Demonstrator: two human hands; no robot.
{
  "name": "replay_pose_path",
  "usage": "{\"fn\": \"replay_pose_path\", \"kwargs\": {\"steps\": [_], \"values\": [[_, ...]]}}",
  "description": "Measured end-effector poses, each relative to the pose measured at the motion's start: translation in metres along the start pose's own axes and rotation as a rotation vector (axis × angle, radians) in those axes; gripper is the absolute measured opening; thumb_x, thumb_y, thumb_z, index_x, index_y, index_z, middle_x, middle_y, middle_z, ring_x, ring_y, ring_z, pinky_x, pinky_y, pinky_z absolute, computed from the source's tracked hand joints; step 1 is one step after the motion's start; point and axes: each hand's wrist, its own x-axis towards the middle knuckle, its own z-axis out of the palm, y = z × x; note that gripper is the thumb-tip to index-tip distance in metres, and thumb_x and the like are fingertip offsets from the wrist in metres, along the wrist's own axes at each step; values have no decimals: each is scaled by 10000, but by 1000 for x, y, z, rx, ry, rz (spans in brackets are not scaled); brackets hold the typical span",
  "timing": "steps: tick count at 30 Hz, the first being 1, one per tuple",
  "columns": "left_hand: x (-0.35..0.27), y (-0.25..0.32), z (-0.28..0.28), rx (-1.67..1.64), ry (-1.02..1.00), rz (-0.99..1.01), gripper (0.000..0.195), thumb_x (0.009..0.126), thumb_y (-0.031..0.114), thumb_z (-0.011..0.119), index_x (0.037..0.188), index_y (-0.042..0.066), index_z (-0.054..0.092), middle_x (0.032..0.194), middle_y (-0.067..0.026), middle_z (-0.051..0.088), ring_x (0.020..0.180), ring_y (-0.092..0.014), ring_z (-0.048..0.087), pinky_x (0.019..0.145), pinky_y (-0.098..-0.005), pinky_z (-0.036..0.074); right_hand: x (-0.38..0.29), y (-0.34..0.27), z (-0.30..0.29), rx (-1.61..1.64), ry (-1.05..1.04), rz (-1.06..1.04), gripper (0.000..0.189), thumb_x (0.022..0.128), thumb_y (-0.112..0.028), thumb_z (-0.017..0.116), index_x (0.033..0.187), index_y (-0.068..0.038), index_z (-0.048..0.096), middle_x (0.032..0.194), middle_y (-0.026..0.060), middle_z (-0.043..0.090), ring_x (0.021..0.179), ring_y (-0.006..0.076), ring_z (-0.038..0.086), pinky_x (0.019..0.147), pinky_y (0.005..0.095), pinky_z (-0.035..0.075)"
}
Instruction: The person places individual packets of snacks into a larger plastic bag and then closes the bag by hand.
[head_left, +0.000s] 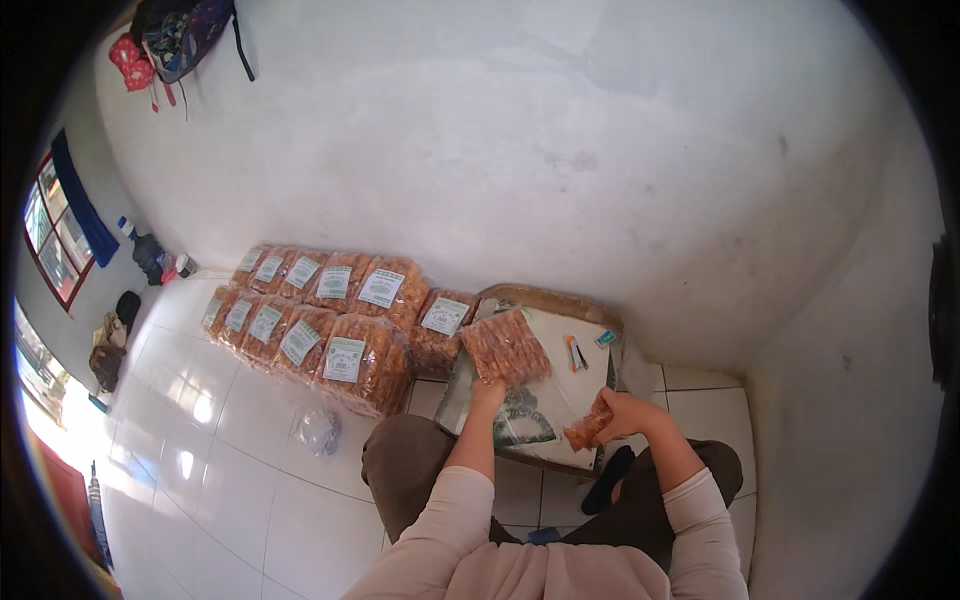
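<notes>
My left hand (487, 397) grips the lower edge of a flat plastic-wrapped pack of brown snacks (508, 347), its fingers partly hidden by the pack. In my right hand (625, 416) is a smaller clear-plastic packet of reddish-brown snacks (588, 430). Both hands are over a low board (551, 319) with a white, partly green-printed top and brown edges, which lies in front of my crossed legs. Beyond my right hand, an orange and black stapler (576, 354) rests on the board. A small green box (605, 339) sits near the far right corner.
Two rows of large labelled snack bags (346, 360) stand left of the board, with another labelled bag (442, 321) against its edge. A crumpled clear plastic bag (318, 433) lies on the tiled floor (217, 480). The white wall (525, 172) rises close behind.
</notes>
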Motion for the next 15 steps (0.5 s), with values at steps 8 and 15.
{"fn": "replay_pose_path", "kwargs": {"steps": [8, 15], "values": [[-61, 38, 20, 391, 3, 101, 733, 747, 372, 583, 1364, 114, 284, 1318, -222, 369, 1205, -373, 377, 1005, -411, 317, 54, 27, -25, 360, 332, 30, 730, 523, -337, 862, 984, 18, 422, 884, 110, 554, 837, 195, 560, 742, 315, 465], [-75, 30, 8, 590, 37, 201, 817, 697, 439, 651, 1351, 106, 290, 1300, -241, 331, 1191, -402, 352, 1006, -424, 296, 145, 21, -22, 921, 665, 317, 853, 604, -342, 814, 1206, -38, 292, 1074, 141, 508, 856, 212, 562, 644, 348, 461]]}}
